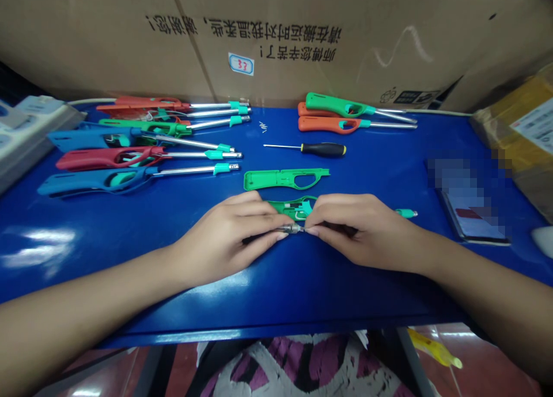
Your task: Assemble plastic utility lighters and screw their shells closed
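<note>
My left hand (pixel 228 233) and my right hand (pixel 360 227) meet at the middle of the blue table (pixel 276 282). Both pinch a small metal part (pixel 292 229) between their fingertips. Just behind my fingers lies an opened green lighter body (pixel 296 207), its teal nozzle tip (pixel 406 213) poking out past my right wrist. A loose green lighter shell half (pixel 285 178) rests a little farther back. A black-handled screwdriver (pixel 322 149) lies beyond that.
Several long lighters (pixel 142 149) in red, blue and green lie at the left back. Two more lighters (pixel 345 114) sit at the right back. Cardboard boxes (pixel 276 34) wall the rear. A power strip (pixel 30 126) lies left, and a phone (pixel 473 212) right.
</note>
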Tool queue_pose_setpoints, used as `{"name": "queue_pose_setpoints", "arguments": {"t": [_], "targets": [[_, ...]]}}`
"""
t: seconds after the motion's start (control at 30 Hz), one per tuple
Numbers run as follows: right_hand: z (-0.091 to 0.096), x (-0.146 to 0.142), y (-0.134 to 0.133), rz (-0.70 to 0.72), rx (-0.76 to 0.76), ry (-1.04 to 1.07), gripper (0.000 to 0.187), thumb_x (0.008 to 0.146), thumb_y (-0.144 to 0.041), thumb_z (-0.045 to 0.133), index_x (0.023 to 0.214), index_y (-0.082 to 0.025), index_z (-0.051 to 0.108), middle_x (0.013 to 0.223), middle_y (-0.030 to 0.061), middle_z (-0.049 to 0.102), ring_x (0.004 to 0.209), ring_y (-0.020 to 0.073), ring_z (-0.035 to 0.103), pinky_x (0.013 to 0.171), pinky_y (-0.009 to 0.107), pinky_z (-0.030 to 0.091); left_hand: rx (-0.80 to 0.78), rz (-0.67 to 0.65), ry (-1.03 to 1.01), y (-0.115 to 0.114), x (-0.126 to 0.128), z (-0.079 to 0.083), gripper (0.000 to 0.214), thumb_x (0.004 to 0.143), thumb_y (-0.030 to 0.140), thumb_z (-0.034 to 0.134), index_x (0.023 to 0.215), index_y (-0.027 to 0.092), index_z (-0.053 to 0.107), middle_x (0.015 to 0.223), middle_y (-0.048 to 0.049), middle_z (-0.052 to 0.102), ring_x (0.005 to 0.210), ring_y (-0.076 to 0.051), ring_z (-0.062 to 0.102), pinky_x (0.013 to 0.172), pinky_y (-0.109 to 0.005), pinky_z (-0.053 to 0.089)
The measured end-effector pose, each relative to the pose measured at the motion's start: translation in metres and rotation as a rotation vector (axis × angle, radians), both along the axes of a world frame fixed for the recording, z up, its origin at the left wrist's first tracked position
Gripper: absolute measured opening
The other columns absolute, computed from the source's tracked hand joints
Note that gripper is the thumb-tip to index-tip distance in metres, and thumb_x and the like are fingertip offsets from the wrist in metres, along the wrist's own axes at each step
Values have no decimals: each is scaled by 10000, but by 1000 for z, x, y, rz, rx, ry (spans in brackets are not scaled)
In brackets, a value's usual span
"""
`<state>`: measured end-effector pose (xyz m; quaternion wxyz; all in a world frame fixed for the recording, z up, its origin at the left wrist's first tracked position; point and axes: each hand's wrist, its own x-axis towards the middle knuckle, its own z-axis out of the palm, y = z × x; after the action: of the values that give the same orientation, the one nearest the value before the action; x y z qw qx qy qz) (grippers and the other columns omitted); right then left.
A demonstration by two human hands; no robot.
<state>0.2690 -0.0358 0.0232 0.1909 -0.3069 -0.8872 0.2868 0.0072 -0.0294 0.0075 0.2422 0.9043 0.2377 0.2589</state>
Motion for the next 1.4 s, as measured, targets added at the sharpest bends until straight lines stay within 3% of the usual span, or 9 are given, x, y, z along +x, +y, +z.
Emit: {"name": "queue_pose_setpoints", "arguments": {"t": [0.8, 1.07, 1.4], "targets": [[0, 2, -2, 9, 21, -50, 157, 1024, -197, 515, 968, -161, 657, 907, 15, 649, 826, 106, 592, 749, 231, 425, 23, -9, 9, -1, 2, -1, 252, 979, 168, 628, 1218, 162, 708, 1070, -66, 752, 892, -186, 630, 807, -330, 514], [2, -1, -3, -73, 51, 53, 110, 984, -165, 586, 978, -140, 693, 798, -11, 623, 640, 64, 503, 638, 200, 401, 9, 53, -50, -3, 1, 2, 254, 971, 184, 649, 1210, 121, 707, 987, -68, 752, 863, -158, 646, 798, -289, 527], [0, 0, -2, -67, 51, 40, 141, 1003, -177, 551, 993, -153, 690, 915, 42, 695, 786, 115, 610, 703, 242, 452, -32, 78, -63, -2, 3, 1, 208, 951, 202, 689, 1144, 152, 749, 964, -48, 767, 831, -140, 659, 779, -268, 522]]}}
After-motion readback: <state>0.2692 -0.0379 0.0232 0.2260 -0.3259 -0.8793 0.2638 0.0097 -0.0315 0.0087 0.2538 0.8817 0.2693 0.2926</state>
